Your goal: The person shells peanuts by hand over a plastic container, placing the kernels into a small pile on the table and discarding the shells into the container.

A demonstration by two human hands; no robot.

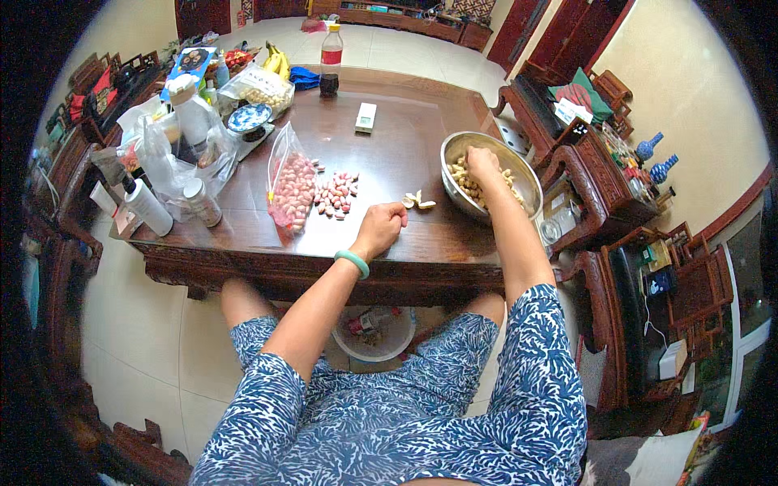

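My right hand (483,163) reaches into a steel bowl (533,182) of unshelled peanuts (467,181) at the table's right; its fingertips are hidden among them. My left hand (384,226), with a green bangle (352,263) on its wrist, rests near the table's front edge with curled fingers; whether it holds something is not visible. Just beyond it lie several empty peanut shells (419,201). To the left, shelled pink peanuts (336,195) are spread on the wood, beside a clear zip bag (292,188) full of the same kernels.
A small white device (365,118) and a cola bottle (330,61) stand farther back on the wooden table (419,115). Bottles, plastic bags (176,176), a patterned bowl (250,117) and bananas (277,62) crowd its left side. A bin (374,346) is between the knees, below the table's edge.
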